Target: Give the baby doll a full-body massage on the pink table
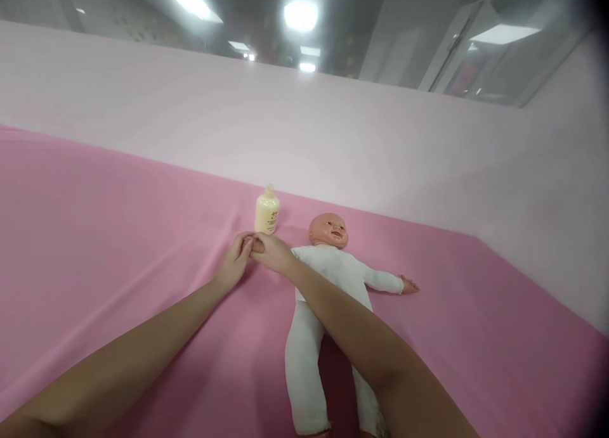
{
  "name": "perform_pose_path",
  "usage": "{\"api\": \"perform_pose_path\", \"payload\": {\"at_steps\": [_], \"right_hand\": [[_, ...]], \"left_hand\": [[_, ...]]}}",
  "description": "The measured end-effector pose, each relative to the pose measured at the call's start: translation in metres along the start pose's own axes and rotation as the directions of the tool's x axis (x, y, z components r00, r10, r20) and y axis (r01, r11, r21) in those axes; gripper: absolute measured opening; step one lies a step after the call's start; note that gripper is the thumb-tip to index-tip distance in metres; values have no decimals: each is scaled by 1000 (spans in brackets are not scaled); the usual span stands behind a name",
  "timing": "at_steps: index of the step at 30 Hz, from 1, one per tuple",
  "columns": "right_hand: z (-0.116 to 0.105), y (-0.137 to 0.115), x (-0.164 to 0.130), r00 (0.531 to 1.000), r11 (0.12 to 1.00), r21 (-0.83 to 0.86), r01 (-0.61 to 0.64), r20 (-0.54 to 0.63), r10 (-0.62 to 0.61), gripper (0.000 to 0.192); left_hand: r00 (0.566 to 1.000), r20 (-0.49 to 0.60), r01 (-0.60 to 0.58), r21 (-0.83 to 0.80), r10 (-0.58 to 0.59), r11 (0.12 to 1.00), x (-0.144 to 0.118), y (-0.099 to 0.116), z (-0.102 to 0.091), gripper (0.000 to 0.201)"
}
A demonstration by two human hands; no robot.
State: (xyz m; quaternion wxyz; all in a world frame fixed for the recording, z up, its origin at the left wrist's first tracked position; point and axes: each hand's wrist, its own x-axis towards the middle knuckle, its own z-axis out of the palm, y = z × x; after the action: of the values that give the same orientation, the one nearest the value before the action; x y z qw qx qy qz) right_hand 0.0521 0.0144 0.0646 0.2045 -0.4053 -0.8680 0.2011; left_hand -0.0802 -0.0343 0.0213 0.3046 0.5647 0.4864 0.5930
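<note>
A baby doll (328, 264) with a bare plastic head and a white cloth body lies on its back. My left hand (235, 255) and my right hand (273, 253) meet at the doll's side, fingers closed around its small hand (257, 244), of which only a bit shows. My right forearm crosses over the doll's body and covers part of its trunk and one leg. The doll's other arm (387, 282) stretches out to the right, untouched. Just behind my hands stands a pale yellow bottle (267, 211) with dark print, upright.
Pink cloth (143, 235) covers the surface under the doll, with soft folds at the left. A pale wall (285, 127) rises along the back edge and the right side. Above it, a glass pane (342, 38) reflects ceiling lights.
</note>
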Motion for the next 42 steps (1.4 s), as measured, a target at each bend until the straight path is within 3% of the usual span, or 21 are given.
{"api": "perform_pose_path", "payload": {"at_steps": [6, 9, 15, 19, 22, 24, 27, 34, 39, 42], "right_hand": [[-3, -2, -3, 999, 999, -18, 26, 21, -26, 39], [-5, -1, -5, 996, 998, 32, 47, 72, -50, 30], [-7, 1, -7, 980, 967, 232, 105, 141, -140, 21], [-7, 2, -8, 978, 959, 265, 103, 148, -146, 28], [-9, 2, -9, 970, 976, 192, 103, 196, -141, 31], [-11, 1, -9, 959, 976, 156, 153, 213, -185, 46], [-12, -1, -10, 958, 976, 100, 194, 196, -210, 53], [-13, -9, -13, 975, 983, -23, 184, 130, -180, 32], [-9, -3, -8, 990, 988, 94, 121, 66, -128, 23], [-5, 2, -3, 985, 968, 182, 170, -17, -170, 31]], "left_hand": [[999, 15, -36, -85, 38, 996, -3, -4, -3, 44], [998, 62, 15, -130, -7, 991, -4, -8, -6, 48], [986, 94, 141, -40, -137, 989, -4, -6, -8, 66], [981, 111, 163, -51, -156, 985, -1, -11, -10, 55], [975, 89, 207, -33, -203, 978, 1, -19, -12, 58], [970, 72, 233, -31, -231, 972, 2, -23, -12, 60], [961, 100, 268, -113, -258, 957, 2, -23, -11, 59], [949, 242, 279, -347, -202, 896, 1, -22, -13, 57], [945, 258, 262, -229, -201, 938, 0, -15, -11, 67], [938, 262, 287, -228, -225, 930, 1, -10, -10, 60]]}}
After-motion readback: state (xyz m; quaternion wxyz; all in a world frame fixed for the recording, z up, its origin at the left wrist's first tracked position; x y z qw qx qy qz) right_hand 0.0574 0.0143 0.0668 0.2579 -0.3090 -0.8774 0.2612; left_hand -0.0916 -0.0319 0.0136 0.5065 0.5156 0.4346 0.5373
